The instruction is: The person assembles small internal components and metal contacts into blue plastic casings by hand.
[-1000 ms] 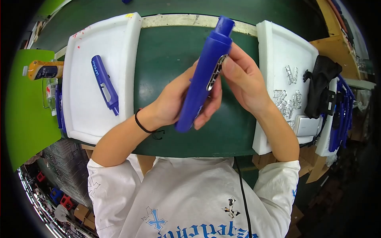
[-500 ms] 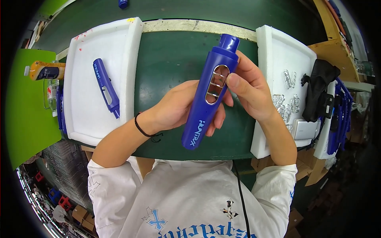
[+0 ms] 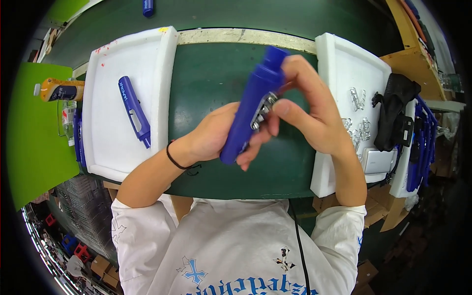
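Blue tube (image 3: 245, 114) has rolled, turning its chrome insert (image 3: 264, 111) rightward; left hand (image 3: 215, 130) grasps it above green table (image 3: 196, 81); right hand (image 3: 315, 118) curls alongside, grip unclear; insert appears fitted; second tube (image 3: 130, 101) in white tray (image 3: 164, 98) lacks one

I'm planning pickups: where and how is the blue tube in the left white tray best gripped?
Probably by the solid barrel at its far end, from above, across its long sides. The blue tube lies flat, that end apart from the walls of the white tray; the nearer half's cutout leaves less surface.
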Tool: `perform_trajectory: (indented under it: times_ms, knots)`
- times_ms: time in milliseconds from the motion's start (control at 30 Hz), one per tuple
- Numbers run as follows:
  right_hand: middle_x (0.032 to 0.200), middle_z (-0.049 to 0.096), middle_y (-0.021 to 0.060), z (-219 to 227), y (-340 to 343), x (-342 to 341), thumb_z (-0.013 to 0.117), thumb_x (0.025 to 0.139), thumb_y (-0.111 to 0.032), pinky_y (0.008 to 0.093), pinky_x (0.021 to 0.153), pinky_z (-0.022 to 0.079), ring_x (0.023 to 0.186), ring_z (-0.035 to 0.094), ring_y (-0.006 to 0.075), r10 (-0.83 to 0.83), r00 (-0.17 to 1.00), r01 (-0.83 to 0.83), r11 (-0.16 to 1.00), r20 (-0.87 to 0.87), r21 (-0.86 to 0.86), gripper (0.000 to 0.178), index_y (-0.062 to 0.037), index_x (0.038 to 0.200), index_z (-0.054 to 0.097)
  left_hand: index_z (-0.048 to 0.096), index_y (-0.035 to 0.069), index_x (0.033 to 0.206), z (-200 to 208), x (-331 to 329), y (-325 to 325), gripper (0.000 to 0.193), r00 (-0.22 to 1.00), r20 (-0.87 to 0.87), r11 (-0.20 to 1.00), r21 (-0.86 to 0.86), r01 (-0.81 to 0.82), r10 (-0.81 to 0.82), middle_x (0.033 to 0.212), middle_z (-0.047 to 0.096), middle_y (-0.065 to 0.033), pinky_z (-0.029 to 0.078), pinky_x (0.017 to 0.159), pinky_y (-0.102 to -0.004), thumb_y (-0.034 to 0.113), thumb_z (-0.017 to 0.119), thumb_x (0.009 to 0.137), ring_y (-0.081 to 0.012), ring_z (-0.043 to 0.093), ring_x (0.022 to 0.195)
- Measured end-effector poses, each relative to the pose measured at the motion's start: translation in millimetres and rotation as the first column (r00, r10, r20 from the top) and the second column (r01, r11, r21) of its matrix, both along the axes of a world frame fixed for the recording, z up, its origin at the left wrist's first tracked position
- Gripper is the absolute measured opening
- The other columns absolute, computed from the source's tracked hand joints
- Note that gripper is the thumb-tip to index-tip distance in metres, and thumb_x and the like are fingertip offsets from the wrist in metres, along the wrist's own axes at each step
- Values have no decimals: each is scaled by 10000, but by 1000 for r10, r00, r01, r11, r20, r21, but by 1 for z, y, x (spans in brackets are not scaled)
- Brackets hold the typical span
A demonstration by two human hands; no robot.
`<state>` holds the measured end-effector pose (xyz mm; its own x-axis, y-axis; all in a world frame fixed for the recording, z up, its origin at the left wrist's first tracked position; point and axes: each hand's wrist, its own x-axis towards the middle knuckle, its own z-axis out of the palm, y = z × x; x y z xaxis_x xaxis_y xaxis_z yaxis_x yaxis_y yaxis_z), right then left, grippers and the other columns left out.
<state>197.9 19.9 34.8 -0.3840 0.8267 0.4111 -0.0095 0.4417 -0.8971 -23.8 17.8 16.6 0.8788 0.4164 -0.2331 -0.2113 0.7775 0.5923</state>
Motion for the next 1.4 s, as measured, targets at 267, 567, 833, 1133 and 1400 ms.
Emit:
perform_trajectory:
  times_ms: [267, 567, 833, 1133, 1400]
  knots:
    - [1045, 701, 177, 69, -18, 87, 641, 986, -165, 410, 816, 546, 902, 684, 361, -334, 374, 455, 879, 865, 143, 192, 13, 1057, 655, 544, 30, 1230, 37, -22, 42, 388, 753, -311, 815, 227, -534, 580, 1033, 545, -28, 487, 723, -304, 348, 363, 1099, -159, 545, 832]
    - [1036, 659, 185, 19, -30, 99, 683, 931, -127, 457, 812, 567, 926, 695, 383, -367, -56, 425, 833, 929, 355, 328, -1, 1217, 581, 641, -80, 1204, -63, -21, 288, 344, 329, -249, 297, 949, -104, 911, 1050, 707, -111, 517, 826, -335, 164, 612, 963, -191, 652, 890]
    - [954, 719, 124, 38, -34, 98, 696, 903, -65, 410, 772, 564, 833, 709, 319, -433, 64, 459, 813, 899, 359, 204, -66, 1106, 682, 587, -97, 1298, -25, -12, 247, 577, 195, -376, 316, 906, 281, 906, 1180, 682, -194, 533, 867, -362, 380, 680, 987, -238, 665, 964]
    - [859, 765, 43, 77, -30, 50, 778, 879, -46, 221, 683, 495, 778, 713, 94, -608, 553, 570, 775, 570, 274, 154, -28, 1028, 743, 571, 40, 1323, 37, -214, 52, 423, 153, -577, 396, 705, 588, 802, 1311, 569, -181, 517, 974, -379, 206, 669, 947, -317, 578, 1174]
    - [963, 766, 92, 80, -11, -10, 752, 898, 16, 264, 826, 590, 895, 730, 134, -240, 950, 274, 948, 198, -165, 135, 34, 1020, 695, 618, 90, 1188, 40, -204, 6, 544, 532, -394, -336, 466, 819, 749, 1326, 569, -70, 386, 1160, -439, -106, 669, 683, -314, 488, 1356]
